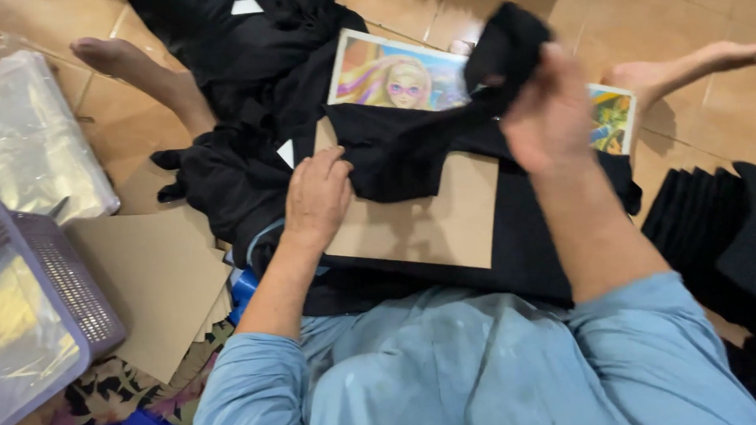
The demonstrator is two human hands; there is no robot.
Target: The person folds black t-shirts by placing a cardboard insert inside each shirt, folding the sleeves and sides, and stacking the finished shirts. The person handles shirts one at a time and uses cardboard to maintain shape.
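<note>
On the tiled floor (683, 4) between the person's bare feet, the left hand (316, 198) lies flat, fingers apart, pinning the black garment (401, 148) to the cardboard sheet (430, 227) while the right hand (548, 111) pinches a lifted fold, which might drag it askew

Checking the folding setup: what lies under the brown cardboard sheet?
A black garment spreads under the cardboard sheet, showing past its right and bottom edges. Anything directly beneath the sheet's middle is covered.
</note>
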